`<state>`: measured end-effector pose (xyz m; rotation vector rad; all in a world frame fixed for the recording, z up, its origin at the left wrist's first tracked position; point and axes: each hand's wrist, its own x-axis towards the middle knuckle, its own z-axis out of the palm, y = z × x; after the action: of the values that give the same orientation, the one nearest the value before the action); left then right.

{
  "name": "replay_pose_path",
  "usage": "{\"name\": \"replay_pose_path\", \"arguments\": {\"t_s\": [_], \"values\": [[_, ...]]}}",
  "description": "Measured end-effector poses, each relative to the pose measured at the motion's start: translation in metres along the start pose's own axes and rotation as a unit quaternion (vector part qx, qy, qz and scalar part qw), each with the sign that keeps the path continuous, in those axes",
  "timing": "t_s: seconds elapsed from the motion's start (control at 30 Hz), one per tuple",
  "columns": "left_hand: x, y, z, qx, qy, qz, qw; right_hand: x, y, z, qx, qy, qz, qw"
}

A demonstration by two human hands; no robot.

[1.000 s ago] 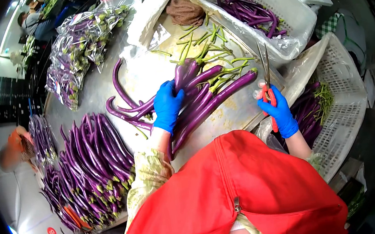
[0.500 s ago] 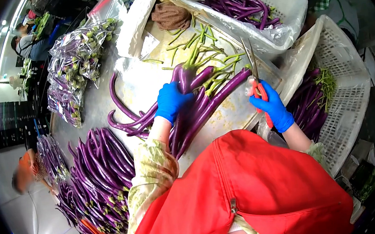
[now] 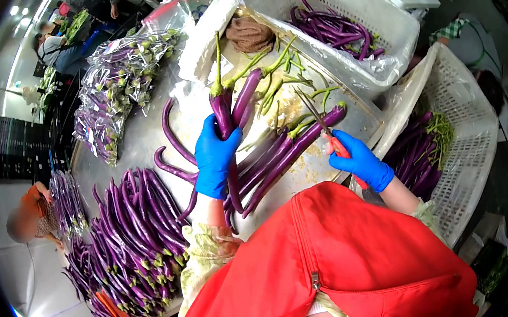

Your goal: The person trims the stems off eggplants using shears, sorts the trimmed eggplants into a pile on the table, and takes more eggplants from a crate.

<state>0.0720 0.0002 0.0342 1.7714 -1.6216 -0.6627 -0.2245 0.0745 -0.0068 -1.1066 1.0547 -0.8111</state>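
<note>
In a blue glove, my left hand (image 3: pixel 216 153) is wrapped round a couple of long purple eggplants (image 3: pixel 222 115), whose green stems point away from me. My right hand (image 3: pixel 364 161), also gloved in blue, grips red-handled scissors (image 3: pixel 335 145); their blades point up and left, slightly apart. Between my hands, more loose eggplants (image 3: pixel 319 127) lie slantwise on the metal table (image 3: pixel 157 132). Cut green stems (image 3: pixel 269 100) are scattered beyond them. Curved eggplants (image 3: pixel 169 127) rest left of my left hand.
Bagged eggplants (image 3: pixel 123 79) are heaped at the table's far left, with a stacked eggplant pile (image 3: pixel 139 221) nearer. A white crate (image 3: pixel 403 13) stands behind, another crate (image 3: pixel 473 127) at right; both contain eggplants. A brown cloth (image 3: pixel 249 34) lies at the back. People are at left.
My left hand has lifted eggplants off the bunch and moved left, their stems now upright. The scissors have swung leftward and come a little lower with my right hand.
</note>
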Motion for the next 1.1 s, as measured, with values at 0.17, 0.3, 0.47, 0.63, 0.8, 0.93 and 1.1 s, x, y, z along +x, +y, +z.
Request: {"name": "replay_pose_path", "arguments": {"t_s": [0.17, 0.3, 0.47, 0.63, 0.8, 0.93, 1.1], "values": [[-0.025, 0.012, -0.006, -0.015, -0.010, 0.009, 1.000, 0.020, -0.012, 0.014, -0.053, 0.021, -0.054, 0.997], [-0.036, 0.014, -0.005, -0.034, 0.004, 0.028, 0.999, 0.026, -0.015, 0.018, -0.067, 0.035, -0.084, 0.994], [-0.040, 0.024, -0.016, -0.054, 0.015, -0.022, 0.998, 0.013, -0.015, 0.014, -0.068, 0.022, -0.068, 0.995], [-0.045, 0.025, -0.010, -0.020, -0.034, 0.017, 0.999, 0.016, -0.008, 0.007, -0.062, 0.034, -0.088, 0.994], [-0.052, 0.030, -0.003, -0.081, -0.119, 0.012, 0.989, 0.020, -0.017, 0.001, -0.073, 0.051, -0.090, 0.992], [-0.048, 0.032, -0.003, -0.206, -0.153, -0.020, 0.966, 0.014, -0.024, 0.000, -0.081, 0.042, -0.088, 0.992], [-0.029, 0.033, 0.006, -0.188, -0.191, 0.017, 0.963, 0.013, -0.027, 0.001, -0.091, 0.052, -0.106, 0.989]]}}
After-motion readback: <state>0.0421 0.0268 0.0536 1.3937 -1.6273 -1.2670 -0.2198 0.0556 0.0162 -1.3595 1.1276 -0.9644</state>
